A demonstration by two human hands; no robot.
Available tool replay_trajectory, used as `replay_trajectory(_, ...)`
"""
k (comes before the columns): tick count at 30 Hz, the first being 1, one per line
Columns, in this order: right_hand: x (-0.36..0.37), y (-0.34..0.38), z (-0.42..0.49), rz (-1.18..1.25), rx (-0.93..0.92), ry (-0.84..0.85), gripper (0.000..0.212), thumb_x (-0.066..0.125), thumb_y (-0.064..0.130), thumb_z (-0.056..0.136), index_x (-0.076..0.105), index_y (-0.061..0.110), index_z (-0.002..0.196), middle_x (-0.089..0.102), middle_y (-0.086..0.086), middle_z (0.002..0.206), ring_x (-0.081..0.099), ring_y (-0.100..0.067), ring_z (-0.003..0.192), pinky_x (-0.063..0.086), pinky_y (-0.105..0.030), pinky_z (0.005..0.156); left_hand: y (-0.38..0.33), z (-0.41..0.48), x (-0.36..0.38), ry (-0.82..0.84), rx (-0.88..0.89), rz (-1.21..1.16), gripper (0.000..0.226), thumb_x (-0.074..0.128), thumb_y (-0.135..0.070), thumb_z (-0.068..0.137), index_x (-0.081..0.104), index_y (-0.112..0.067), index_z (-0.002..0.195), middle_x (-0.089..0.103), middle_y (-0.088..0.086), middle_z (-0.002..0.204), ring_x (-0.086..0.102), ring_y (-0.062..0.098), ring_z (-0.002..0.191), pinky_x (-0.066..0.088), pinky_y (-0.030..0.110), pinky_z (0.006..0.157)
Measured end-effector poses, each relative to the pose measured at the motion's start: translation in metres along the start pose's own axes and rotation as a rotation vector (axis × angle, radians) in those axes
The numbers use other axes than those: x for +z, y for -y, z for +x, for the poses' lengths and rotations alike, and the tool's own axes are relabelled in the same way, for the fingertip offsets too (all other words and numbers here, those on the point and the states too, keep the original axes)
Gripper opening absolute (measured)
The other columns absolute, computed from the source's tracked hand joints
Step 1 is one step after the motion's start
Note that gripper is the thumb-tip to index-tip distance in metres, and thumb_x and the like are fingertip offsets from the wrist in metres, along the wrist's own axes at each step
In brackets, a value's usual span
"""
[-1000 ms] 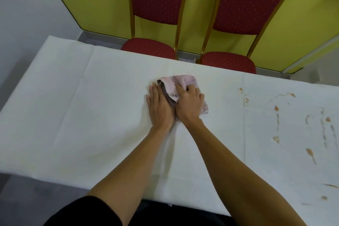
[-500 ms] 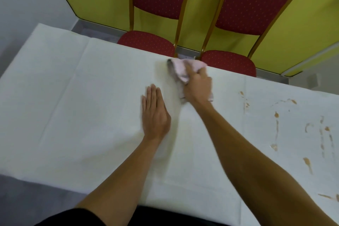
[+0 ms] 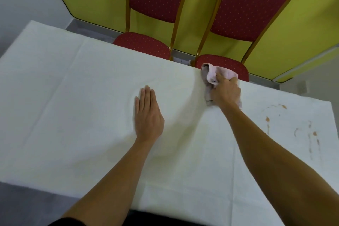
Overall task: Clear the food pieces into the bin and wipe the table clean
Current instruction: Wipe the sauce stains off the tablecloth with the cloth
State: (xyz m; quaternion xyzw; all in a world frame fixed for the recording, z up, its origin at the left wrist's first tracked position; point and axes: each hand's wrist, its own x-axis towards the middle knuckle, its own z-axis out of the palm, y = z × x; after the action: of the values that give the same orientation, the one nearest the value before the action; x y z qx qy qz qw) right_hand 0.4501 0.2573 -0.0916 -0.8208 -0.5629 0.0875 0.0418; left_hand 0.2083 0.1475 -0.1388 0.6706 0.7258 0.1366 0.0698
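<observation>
The pink cloth [image 3: 218,77] is bunched at the far edge of the bench [image 3: 73,97] — soft, light, limp, and judged best held as a gathered wad. It is clamped in the curled grip of the right hand [image 3: 226,91]; the left hand [image 3: 147,115] is laid flat, fingers straight — brown stains [image 3: 267,119] are seen rightward.

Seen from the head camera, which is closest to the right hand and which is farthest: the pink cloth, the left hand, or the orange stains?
1. Pink cloth, gripped in the right hand itself.
2. Orange stains, on its right side.
3. Left hand, flat on the table, on its left side.
</observation>
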Motion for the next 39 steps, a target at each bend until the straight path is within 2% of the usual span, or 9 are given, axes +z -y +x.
replay_trajectory(3, 0.005, 0.039, -0.009, 0.137, -0.023, 0.007, 0.051, 0.058, 0.033, 0.093, 0.049, 0.035, 0.143, 0.040, -0.023, 0.144, 0.051, -0.044, 0.121, 0.047, -0.044, 0.101, -0.001, 0.000, -0.001, 0.018, -0.006, -0.021, 0.059, 0.033, -0.009, 0.098, 0.023, 0.001, 0.155, 0.017, 0.016, 0.165, 0.010, 0.029, 0.155, 0.015, 0.046, 0.125)
replay_trajectory(8, 0.027, 0.104, -0.054, 0.184, -0.267, 0.093, 0.051, 0.059, 0.042, 0.093, 0.048, 0.036, 0.143, 0.046, -0.018, 0.136, 0.055, -0.039, 0.113, 0.047, -0.042, 0.098, 0.000, 0.001, 0.000, 0.017, -0.019, -0.018, 0.058, 0.037, -0.010, 0.098, 0.027, 0.000, 0.155, 0.021, 0.015, 0.164, 0.013, 0.028, 0.154, 0.013, 0.046, 0.125)
replay_trajectory(11, 0.017, 0.066, -0.039, 0.094, -0.267, 0.092, 0.054, 0.060, 0.043, 0.092, 0.045, 0.040, 0.144, 0.045, -0.018, 0.136, 0.055, -0.040, 0.113, 0.045, -0.044, 0.099, 0.003, -0.001, -0.002, 0.031, -0.011, -0.008, 0.056, 0.032, -0.012, 0.099, 0.028, 0.000, 0.154, 0.022, 0.015, 0.164, 0.014, 0.028, 0.154, 0.015, 0.046, 0.125)
replay_trajectory(17, -0.016, -0.042, -0.009, 0.134, 0.072, 0.015, 0.046, 0.055, 0.034, 0.095, 0.051, 0.035, 0.141, 0.044, -0.017, 0.137, 0.051, -0.040, 0.120, 0.041, -0.043, 0.103, -0.010, 0.003, -0.004, 0.108, -0.118, -0.014, 0.058, 0.035, -0.012, 0.102, 0.019, 0.001, 0.156, 0.008, 0.016, 0.166, 0.002, 0.029, 0.155, 0.005, 0.050, 0.125)
replay_trajectory(21, -0.010, -0.027, -0.036, 0.239, -0.032, 0.023, 0.048, 0.055, 0.033, 0.095, 0.051, 0.038, 0.142, 0.042, -0.014, 0.141, 0.056, -0.041, 0.116, 0.044, -0.040, 0.101, -0.073, 0.006, -0.003, 0.132, -0.068, -0.113, 0.058, 0.023, -0.028, 0.107, 0.012, 0.000, 0.157, -0.003, 0.014, 0.167, -0.007, 0.027, 0.155, -0.010, 0.044, 0.121)
replay_trajectory(27, -0.005, -0.047, -0.047, 0.201, -0.078, 0.063, 0.054, 0.064, 0.042, 0.089, 0.050, 0.040, 0.142, 0.051, -0.015, 0.125, 0.056, -0.038, 0.110, 0.045, -0.041, 0.094, -0.124, -0.008, 0.032, 0.150, 0.103, -0.083, 0.059, 0.023, -0.029, 0.105, 0.022, 0.000, 0.156, 0.013, 0.015, 0.166, 0.007, 0.029, 0.155, 0.005, 0.050, 0.125)
replay_trajectory(33, -0.027, -0.164, -0.022, 0.168, 0.230, -0.014, 0.049, 0.059, 0.038, 0.091, 0.052, 0.039, 0.139, 0.045, -0.016, 0.136, 0.055, -0.043, 0.115, 0.045, -0.045, 0.098, -0.118, -0.010, 0.031, 0.123, 0.173, 0.012, 0.063, 0.005, -0.035, 0.105, 0.017, -0.002, 0.157, 0.011, 0.015, 0.166, 0.007, 0.029, 0.155, 0.008, 0.049, 0.125)
replay_trajectory(36, -0.035, -0.191, -0.017, 0.253, 0.358, -0.059, 0.043, 0.053, 0.040, 0.095, 0.052, 0.040, 0.138, 0.041, -0.013, 0.141, 0.055, -0.042, 0.116, 0.044, -0.045, 0.102, -0.120, -0.011, 0.031, 0.150, 0.125, 0.009, 0.058, 0.018, -0.029, 0.106, 0.018, -0.001, 0.157, 0.011, 0.015, 0.166, 0.007, 0.030, 0.155, 0.008, 0.050, 0.125)
replay_trajectory(39, -0.027, -0.149, -0.026, 0.335, 0.227, -0.107, 0.043, 0.055, 0.040, 0.095, 0.052, 0.039, 0.139, 0.047, -0.008, 0.137, 0.059, -0.034, 0.116, 0.045, -0.040, 0.102, -0.153, 0.000, 0.025, 0.184, -0.004, -0.123, 0.057, 0.030, -0.017, 0.104, 0.016, 0.001, 0.157, 0.008, 0.014, 0.167, 0.002, 0.028, 0.155, 0.003, 0.045, 0.126)
